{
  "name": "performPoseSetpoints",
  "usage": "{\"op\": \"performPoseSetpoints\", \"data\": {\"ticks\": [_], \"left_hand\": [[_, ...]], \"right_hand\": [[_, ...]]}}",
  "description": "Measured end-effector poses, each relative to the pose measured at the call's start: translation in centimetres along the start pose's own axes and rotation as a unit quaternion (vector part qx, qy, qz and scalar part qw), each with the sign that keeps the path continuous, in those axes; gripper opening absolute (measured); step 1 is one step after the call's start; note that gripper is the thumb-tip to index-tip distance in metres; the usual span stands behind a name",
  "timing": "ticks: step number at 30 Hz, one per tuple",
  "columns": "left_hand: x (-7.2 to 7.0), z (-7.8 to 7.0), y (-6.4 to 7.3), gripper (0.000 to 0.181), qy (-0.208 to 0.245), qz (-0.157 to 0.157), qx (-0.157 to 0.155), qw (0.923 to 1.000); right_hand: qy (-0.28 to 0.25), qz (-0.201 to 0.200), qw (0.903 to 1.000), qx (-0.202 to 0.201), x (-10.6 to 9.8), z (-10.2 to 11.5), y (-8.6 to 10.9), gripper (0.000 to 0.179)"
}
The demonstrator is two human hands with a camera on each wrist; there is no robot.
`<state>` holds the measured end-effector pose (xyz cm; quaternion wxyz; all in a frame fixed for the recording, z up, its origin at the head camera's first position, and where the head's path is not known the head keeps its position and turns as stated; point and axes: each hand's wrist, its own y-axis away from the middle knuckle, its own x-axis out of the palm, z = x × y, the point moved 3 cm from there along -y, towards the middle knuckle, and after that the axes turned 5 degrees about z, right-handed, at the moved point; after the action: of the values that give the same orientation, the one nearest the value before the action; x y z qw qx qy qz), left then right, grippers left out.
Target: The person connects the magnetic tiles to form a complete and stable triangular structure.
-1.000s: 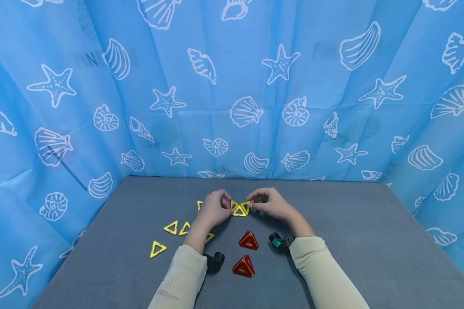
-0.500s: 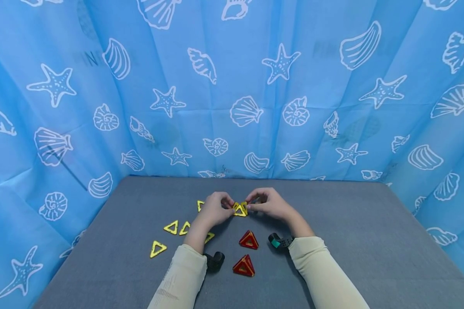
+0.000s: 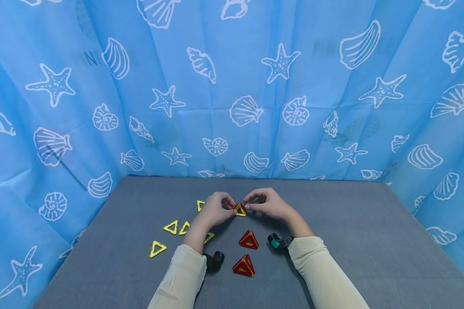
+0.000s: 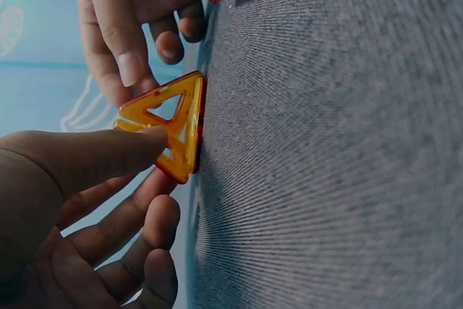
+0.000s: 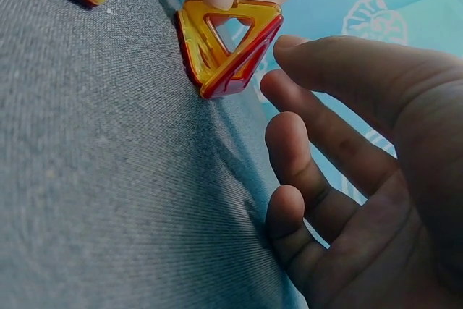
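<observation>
A small pyramid of triangular magnetic tiles (image 3: 240, 210), yellow inside with red outer faces, stands on the grey table between the hands. My left hand (image 3: 216, 209) pinches it, with the thumb (image 4: 137, 151) on a yellow face and the index finger behind. My right hand (image 3: 268, 203) is at its other side, fingers loosely bent. In the right wrist view the right thumb (image 5: 340, 63) is very close to the red edge; I cannot tell whether it touches. Nearer the body stand two finished-looking red pyramids, one (image 3: 248, 240) behind the other (image 3: 244, 266).
Several flat yellow triangle tiles lie left of and around the left forearm, among them a near tile (image 3: 157, 249) and a tile farther back (image 3: 171, 227). One tile (image 3: 209, 237) is partly hidden by that forearm. A blue shell-print curtain (image 3: 232, 128) surrounds the table.
The yellow tiles, spread out side by side a second ago, have folded upward and inward into a pyramid. The right hand has shifted slightly left, and its fingertips have come off the tiles or nearly so.
</observation>
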<state>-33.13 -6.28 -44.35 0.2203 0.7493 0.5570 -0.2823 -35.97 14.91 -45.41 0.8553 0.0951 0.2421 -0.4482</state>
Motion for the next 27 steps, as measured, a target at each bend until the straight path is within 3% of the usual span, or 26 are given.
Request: {"op": "performPoseSetpoints", "data": {"ticks": [8, 18, 27], "left_hand": [[-1.2, 0.4, 0.3, 0.015, 0.023, 0.006, 0.004, 0.9997], [-4.1, 1.7, 1.0, 0.016, 0.047, -0.043, -0.016, 0.9978], [-6.0, 3.6, 1.5, 0.020, 0.040, -0.084, -0.042, 0.9948]], "right_hand": [[0.002, 0.003, 1.0000, 0.006, 0.0, -0.3, -0.1, 0.025], [0.000, 0.021, 0.9998, 0.001, 0.1, 0.1, -0.1, 0.029], [0.015, 0.053, 0.9985, 0.001, 0.3, 0.1, -0.1, 0.036]]}}
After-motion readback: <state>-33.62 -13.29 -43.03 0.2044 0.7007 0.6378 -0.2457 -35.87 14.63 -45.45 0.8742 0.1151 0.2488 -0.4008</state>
